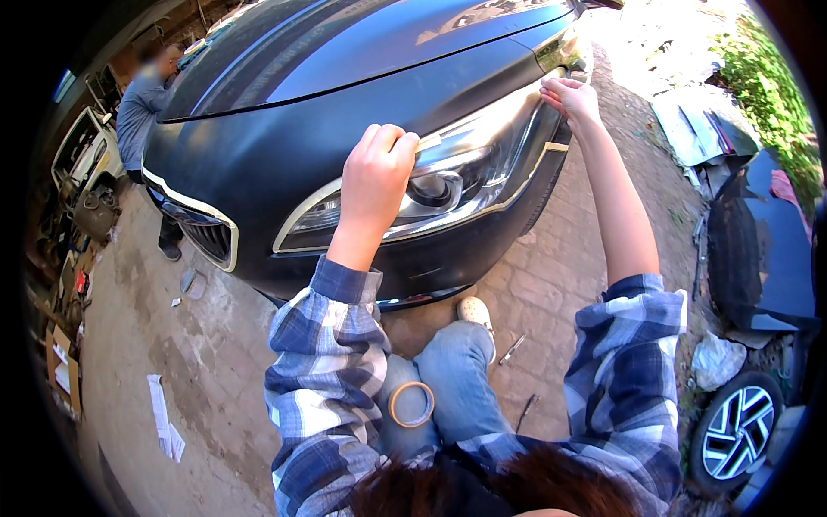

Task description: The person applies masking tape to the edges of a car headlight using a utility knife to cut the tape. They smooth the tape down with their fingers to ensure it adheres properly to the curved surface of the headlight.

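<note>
Dark car (pixel 362 95), its headlight (pixel 435 189) rimmed with pale tape (pixel 556 147). My left hand (pixel 376 177) curls at the headlight's upper edge, right hand (pixel 573 99) pinches at its far corner, fingers seemingly gripping pale tape, probably spread for tautness. Tape roll (pixel 392 407) my side of the headlight, on my lap, likely for reach.

Lit from upper R, blown out there — dim along L; glaring off hood (pixel 370 43) & headlight (pixel 437 186) — bent & black twd rim.

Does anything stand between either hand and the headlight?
Nothing visible: the left hand is at the upper edge of the headlight, the right hand by its outer corner. The tape roll lies lower, over the jeans.
</note>
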A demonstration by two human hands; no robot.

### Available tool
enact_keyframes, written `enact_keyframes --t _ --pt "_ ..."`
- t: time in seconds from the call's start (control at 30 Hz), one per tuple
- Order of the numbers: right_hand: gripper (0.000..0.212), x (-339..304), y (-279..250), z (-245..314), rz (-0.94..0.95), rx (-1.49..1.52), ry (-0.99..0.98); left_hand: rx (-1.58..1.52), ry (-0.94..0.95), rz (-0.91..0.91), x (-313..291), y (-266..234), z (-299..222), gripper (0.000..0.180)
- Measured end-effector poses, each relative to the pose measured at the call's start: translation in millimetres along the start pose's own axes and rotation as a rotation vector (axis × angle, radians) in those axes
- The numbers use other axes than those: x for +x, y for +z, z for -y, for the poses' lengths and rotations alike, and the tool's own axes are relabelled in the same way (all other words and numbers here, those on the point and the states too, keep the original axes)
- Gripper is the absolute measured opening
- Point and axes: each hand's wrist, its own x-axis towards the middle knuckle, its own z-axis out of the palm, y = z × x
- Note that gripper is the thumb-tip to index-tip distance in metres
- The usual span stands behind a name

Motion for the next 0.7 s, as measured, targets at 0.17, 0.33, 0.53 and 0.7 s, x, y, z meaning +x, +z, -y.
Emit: enact_keyframes --t 0.17,0.33,0.53,0.7 --pt "0.017 6 -5 3 -0.028 -0.008 0.051 -0.010 0.002 -0.002 0 5 -3 0.009" --pt "0.017 5 -2 9 -0.012 -0.058 0.061 -0.010 0.001 -0.003 -2 7 -2 0.009" --pt "0.014 6 -3 15 0.006 -0.163 0.098 -0.042 -0.023 -0.039 -3 7 -1 0.010" --pt "0.014 6 -8 8 -0.007 -0.117 0.067 -0.050 -0.008 -0.068 -5 12 0 0.012"
